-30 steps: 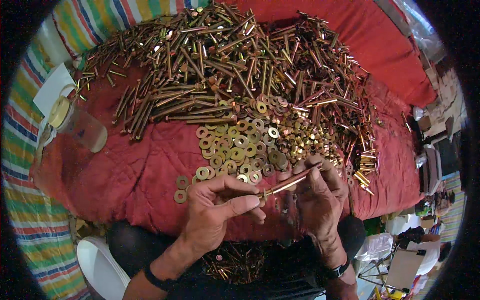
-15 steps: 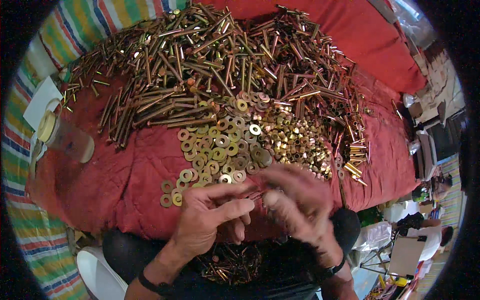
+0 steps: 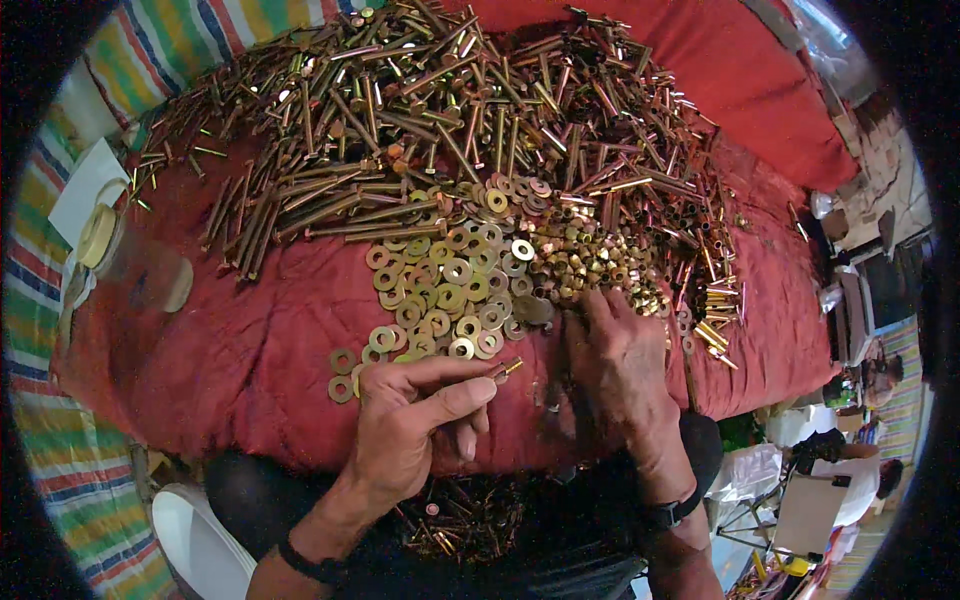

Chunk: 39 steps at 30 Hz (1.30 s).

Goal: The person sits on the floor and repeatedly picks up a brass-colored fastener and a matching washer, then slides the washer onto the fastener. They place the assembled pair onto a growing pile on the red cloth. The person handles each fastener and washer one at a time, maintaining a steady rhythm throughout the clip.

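My left hand is closed in a pinch in front of the washers. From between its thumb and forefinger sticks the thin brassy end of a bolt; the rest of it is hidden in the fingers. My right hand reaches forward, fingers bent down and together, its fingertips at the near edge of a heap of small brassy nuts. What those fingertips hold, if anything, is hidden. Flat round washers lie spread left of the nuts. Behind them rises a large pile of long bolts.
Red cloth covers the work surface. Metal sleeves lie at the right. A clear jar lies at the left. More metal pieces lie in a dark container between my legs. A person is at the far right.
My right hand has moved away from my left hand, forward to the nuts. My left hand has stayed almost in place, and the bolt's end in it now shows clearly.
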{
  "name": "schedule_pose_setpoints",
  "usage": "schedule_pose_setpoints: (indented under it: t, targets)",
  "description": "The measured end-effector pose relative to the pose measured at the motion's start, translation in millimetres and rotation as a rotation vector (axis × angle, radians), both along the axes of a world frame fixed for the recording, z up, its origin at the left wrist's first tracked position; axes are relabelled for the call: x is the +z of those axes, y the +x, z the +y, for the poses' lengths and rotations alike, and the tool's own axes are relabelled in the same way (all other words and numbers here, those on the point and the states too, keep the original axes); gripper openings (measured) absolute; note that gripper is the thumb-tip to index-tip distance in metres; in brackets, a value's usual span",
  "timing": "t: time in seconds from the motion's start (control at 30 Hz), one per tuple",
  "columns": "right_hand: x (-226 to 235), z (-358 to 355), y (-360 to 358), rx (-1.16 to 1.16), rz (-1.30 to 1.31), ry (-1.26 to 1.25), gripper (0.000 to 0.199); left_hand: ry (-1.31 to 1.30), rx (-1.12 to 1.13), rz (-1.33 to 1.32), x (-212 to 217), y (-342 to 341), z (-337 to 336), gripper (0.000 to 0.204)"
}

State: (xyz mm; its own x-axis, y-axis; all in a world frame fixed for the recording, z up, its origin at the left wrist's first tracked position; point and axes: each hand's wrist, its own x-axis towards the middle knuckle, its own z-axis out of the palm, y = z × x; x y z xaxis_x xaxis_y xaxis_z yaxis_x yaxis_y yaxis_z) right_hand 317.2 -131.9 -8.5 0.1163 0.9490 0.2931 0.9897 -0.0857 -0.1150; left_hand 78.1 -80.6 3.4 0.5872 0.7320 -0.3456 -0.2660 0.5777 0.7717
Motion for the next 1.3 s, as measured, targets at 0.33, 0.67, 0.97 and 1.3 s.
schedule_pose_setpoints:
  t: [0.33, 0.67, 0.97, 1.3]
  targets:
    - [0.6, -7.5, 8.2, 0.173, 0.103, 0.056, 0.03, 0.042, -0.021, 0.12, 2.9, 0.5, 0.3, 0.022]
    - [46.2, -27.5, -17.4, 0.104, 1.216, -0.09, 0.02, 0.098, -0.113, 0.158, 5.6, -5.3, 4.3, 0.022]
    - [41.3, -26.2, -22.6, 0.47, 0.919, 0.001, 0.031, -0.049, -0.296, 0.156, 6.5, -12.3, 11.0, 0.026]
    - [47.0, -34.5, -30.4, 0.344, 0.867, -0.065, 0.019, 0.66, -0.155, 0.288, 13.8, -5.9, 3.1, 0.017]
